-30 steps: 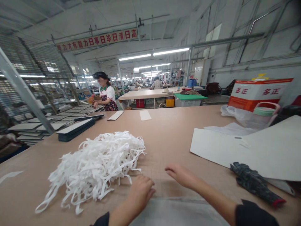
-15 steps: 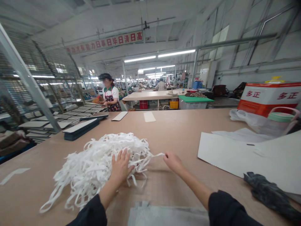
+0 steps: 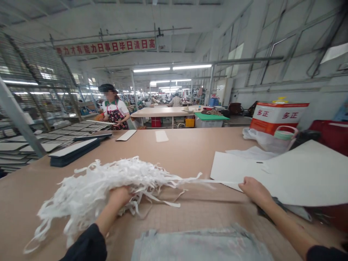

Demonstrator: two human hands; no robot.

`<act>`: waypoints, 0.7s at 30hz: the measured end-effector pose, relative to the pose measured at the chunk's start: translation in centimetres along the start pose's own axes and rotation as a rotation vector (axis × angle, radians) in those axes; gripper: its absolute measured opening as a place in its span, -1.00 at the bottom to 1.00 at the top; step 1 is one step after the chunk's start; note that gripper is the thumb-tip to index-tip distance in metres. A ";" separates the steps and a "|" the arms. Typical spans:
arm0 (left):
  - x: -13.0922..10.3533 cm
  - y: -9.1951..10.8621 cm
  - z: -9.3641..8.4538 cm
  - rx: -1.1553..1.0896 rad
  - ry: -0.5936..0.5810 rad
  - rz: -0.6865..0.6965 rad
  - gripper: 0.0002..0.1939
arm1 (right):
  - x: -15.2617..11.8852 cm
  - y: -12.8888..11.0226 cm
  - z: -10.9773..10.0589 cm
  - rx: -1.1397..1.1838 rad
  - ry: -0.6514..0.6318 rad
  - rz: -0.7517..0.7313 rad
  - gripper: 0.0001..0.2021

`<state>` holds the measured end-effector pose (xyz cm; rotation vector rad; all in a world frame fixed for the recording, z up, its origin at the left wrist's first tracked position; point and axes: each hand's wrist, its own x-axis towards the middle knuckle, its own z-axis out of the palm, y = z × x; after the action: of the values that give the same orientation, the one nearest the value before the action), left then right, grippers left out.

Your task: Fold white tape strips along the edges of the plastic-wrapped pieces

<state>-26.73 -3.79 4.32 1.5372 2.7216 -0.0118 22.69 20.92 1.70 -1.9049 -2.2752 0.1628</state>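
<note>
A tangled heap of white strips (image 3: 108,181) lies on the brown tabletop (image 3: 187,156). My left hand (image 3: 119,197) is pushed into the near side of the heap, its fingers hidden among the strips. To the right, my right hand (image 3: 251,186) is closed on the end of one white strip (image 3: 223,181), which stretches taut back to the heap. Several loose strip ends trail from the heap's right side between the hands. Folded greyish material (image 3: 198,244) lies at the table's near edge.
Large white sheets (image 3: 285,174) lie on the right, with a red and white box (image 3: 277,117) behind. A stack of dark-edged panels (image 3: 74,152) stands at the left. Beyond the table's left end, a person (image 3: 115,108) holds a panel.
My right hand has moved right, drawing the strip out long. My left hand has sunk into the heap, which has spread toward the right. The view has turned slightly right.
</note>
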 end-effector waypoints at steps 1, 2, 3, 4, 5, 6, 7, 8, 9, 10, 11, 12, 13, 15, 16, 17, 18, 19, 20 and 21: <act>0.2 -0.6 -0.5 0.023 0.003 -0.021 -0.59 | 0.0 1.0 -0.5 -0.005 0.014 0.030 -0.73; 0.4 -1.2 -1.1 0.050 0.015 -0.036 -0.58 | 0.0 1.8 -1.1 -0.004 0.021 0.059 -0.72; 0.5 -1.7 -1.6 0.075 0.024 -0.056 -0.58 | -0.1 2.5 -1.7 0.003 0.023 0.080 -0.72; 0.6 -2.2 -2.0 0.096 0.027 -0.063 -0.58 | -0.2 2.9 -2.2 0.018 0.019 0.086 -0.72; 0.7 -2.4 -2.4 0.118 0.032 -0.066 -0.58 | -0.5 3.0 -2.6 0.038 0.007 0.076 -0.74; 0.7 -2.5 -2.7 0.140 0.032 -0.062 -0.57 | -0.8 2.7 -2.8 0.064 -0.013 0.049 -0.76; 0.7 -2.3 -3.0 0.160 0.031 -0.050 -0.55 | -1.2 2.0 -3.0 0.090 -0.037 0.010 -0.79; 0.6 -1.7 -3.2 0.177 0.027 -0.035 -0.53 | -1.8 1.0 -3.0 0.115 -0.061 -0.032 -0.82; 0.4 -0.9 -3.4 0.193 0.021 -0.012 -0.52 | -2.5 -0.2 -3.1 0.155 -0.085 -0.076 -0.84; 0.0 0.2 -3.6 0.205 0.019 0.024 -0.52 | -3.2 -1.5 -3.2 0.202 -0.105 -0.118 -0.85; -0.5 1.6 -3.9 0.206 0.024 0.071 -0.53 | -4.1 -2.9 -3.4 0.274 -0.122 -0.169 -0.86; -1.0 3.2 -4.1 0.206 0.040 0.140 -0.56 | -5.0 -4.2 -3.8 0.441 -0.151 -0.250 -0.86; -1.7 5.0 -4.4 0.174 0.075 0.235 -0.60 | -5.9 -5.4 -4.4 0.620 -0.180 -0.333 -0.86; -3.2 9.1 -4.4 0.015 0.121 0.441 -0.62 | -7.7 -7.5 -5.7 0.965 -0.223 -0.423 -0.88; -3.9 11.3 -4.1 -0.089 0.127 0.564 -0.53 | -8.6 -8.4 -6.4 1.125 -0.240 -0.448 -0.89; -4.4 13.5 -3.5 -0.172 0.118 0.653 -0.44 | -9.5 -9.3 -7.0 1.272 -0.262 -0.468 -0.90; -4.8 15.7 -2.8 -0.224 0.093 0.691 -0.35 | -10.3 -10.0 -7.6 1.407 -0.290 -0.492 -0.92; -5.0 17.7 -2.0 -0.251 0.085 0.699 -0.27 | -11.0 -10.6 -8.1 1.526 -0.323 -0.516 -0.93; -5.0 19.5 -1.0 -0.264 0.077 0.700 -0.20 | -11.6 -11.1 -8.5 1.628 -0.356 -0.537 -0.95; -4.8 21.1 0.0 -0.255 0.053 0.711 -0.17 | -12.0 -11.4 -8.9 1.717 -0.378 -0.544 -0.96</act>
<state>-6.15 2.98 4.47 2.3131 1.9498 0.3670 15.48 6.85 11.90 -0.3405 -1.4719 1.7187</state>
